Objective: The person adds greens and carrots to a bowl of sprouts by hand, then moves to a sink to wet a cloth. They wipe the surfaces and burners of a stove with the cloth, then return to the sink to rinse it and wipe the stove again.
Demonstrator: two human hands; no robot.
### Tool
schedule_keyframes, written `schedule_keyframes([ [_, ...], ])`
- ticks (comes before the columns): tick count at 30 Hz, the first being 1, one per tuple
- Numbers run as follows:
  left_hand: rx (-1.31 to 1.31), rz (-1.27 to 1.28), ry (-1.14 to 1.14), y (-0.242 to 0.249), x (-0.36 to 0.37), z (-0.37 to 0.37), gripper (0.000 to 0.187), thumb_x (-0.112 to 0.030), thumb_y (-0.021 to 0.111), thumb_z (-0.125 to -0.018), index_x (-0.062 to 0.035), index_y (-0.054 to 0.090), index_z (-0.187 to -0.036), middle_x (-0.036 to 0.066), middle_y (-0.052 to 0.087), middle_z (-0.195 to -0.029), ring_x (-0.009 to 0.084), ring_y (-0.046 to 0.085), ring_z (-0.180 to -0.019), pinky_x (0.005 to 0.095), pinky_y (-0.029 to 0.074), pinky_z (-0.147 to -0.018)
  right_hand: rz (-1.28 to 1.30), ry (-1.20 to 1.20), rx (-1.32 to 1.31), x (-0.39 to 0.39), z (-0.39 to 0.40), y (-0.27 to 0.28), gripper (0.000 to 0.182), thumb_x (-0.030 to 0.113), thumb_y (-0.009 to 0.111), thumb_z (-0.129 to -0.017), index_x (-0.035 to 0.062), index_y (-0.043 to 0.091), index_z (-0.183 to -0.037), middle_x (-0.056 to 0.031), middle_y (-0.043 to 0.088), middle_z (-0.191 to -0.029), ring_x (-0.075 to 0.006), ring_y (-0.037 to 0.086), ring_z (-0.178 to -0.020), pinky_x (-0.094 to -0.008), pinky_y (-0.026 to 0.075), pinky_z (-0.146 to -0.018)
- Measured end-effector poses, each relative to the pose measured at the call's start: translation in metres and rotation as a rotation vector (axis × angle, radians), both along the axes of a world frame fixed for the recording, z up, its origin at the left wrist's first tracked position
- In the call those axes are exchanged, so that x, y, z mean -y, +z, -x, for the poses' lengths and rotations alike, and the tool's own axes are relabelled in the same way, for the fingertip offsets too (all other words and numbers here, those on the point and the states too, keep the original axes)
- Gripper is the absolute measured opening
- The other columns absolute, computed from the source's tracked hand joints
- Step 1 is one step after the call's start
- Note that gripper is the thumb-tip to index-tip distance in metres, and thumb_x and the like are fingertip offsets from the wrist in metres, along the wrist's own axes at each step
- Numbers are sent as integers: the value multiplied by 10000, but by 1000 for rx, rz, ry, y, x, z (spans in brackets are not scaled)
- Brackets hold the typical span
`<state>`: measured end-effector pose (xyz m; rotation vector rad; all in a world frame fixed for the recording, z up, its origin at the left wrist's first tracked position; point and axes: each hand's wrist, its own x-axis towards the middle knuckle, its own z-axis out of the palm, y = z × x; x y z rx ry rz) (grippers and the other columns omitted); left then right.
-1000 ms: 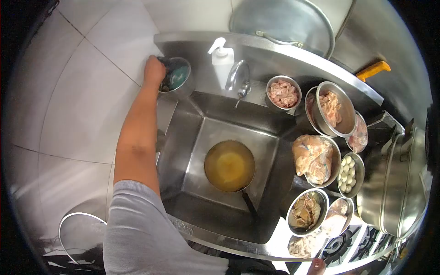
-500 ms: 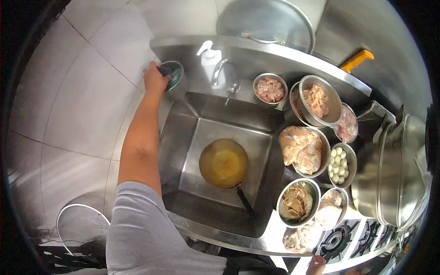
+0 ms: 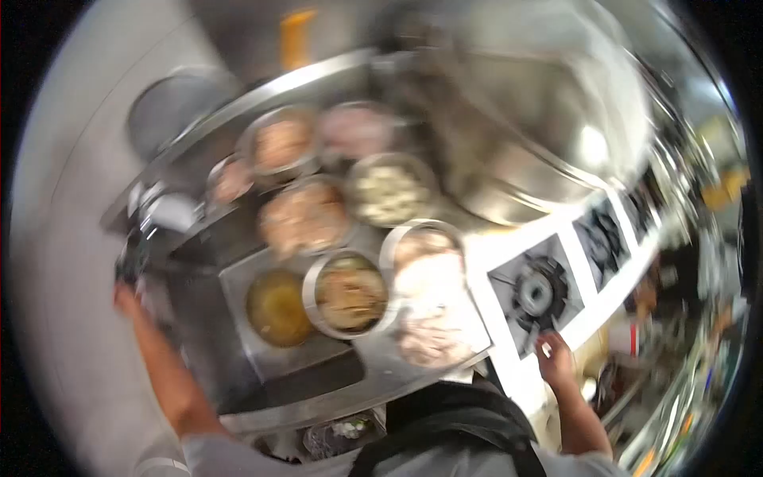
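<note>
The left hand (image 3: 125, 296) is reaching out to the far left, past the left end of the sink (image 3: 298, 367), and its fingers are lying at a dark object (image 3: 131, 261); blur is hiding how far they are opening and whether they are gripping it. That dark object is sitting just beyond the hand, on the near side of the white pump bottle (image 3: 172, 211)

The right hand (image 3: 554, 356) is hovering around the near edge of the white stove (image 3: 506, 262), near a burner (image 3: 540, 294). Its fingers are bending partway, and I cannot tell whether they are holding anything

A pan of yellow liquid (image 3: 276, 310) is resting in the sink. To its right, a bowl of brownish food (image 3: 350, 294) is standing, with pale food (image 3: 433, 338) lying farther right in glaring light. Beyond these, a bowl of raw meat (image 3: 306, 216) and a bowl of white rounded pieces (image 3: 391, 191) are standing side by side, and another meat bowl (image 3: 282, 143) is standing farther back. A large steel pot (image 3: 524, 127) is filling the far right, while a round grey lid (image 3: 173, 113) is leaning at the far left
</note>
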<state>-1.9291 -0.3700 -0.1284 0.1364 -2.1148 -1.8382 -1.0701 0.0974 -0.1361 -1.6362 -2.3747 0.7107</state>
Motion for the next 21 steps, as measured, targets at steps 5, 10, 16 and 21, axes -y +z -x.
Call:
schedule_keyframes([
  [5, -170, -68, 2, 58, -46, -227, 426, -256, 484, -896, -29, 544, -1251, 119, 551, -1231, 275, 528, -1105, 381, 464, -853, -58, 238, -318, -42, -44, -24, 92, 48, 687, -779, 24, 650, -860, -154, 641, -814, -338, 631, -761, -400, 512, -657],
  [10, 41, -81, -827, 108, -178, -516, 371, -262, 655, -742, -60, 563, -1039, 89, 537, -1016, 205, 543, -994, 332, 490, -797, 295, 309, -699, -68, -77, -51, 189, 193, 704, -824, 52, 658, -942, -125, 648, -885, -266, 644, -783, -359, 525, -676],
  [16, 334, 249, -1482, 42, -387, -800, 283, -104, 679, -699, -22, 579, -950, 57, 593, -870, 153, 567, -772, 298, 480, -744, 844, 420, -929, -87, -163, 12, 505, 371, 738, -824, 74, 587, -1204, -66, 621, -1079, -136, 572, -1010, -287, 483, -783],
  [21, 24, 415, -1951, 20, -514, -953, 275, -41, 678, -834, -1, 582, -1089, 108, 616, -1029, 176, 598, -987, 311, 469, -905, 579, 369, -866, -117, -291, 29, 497, 293, 693, -870, 53, 550, -1281, -96, 662, -1053, -154, 615, -953, -295, 489, -817],
])
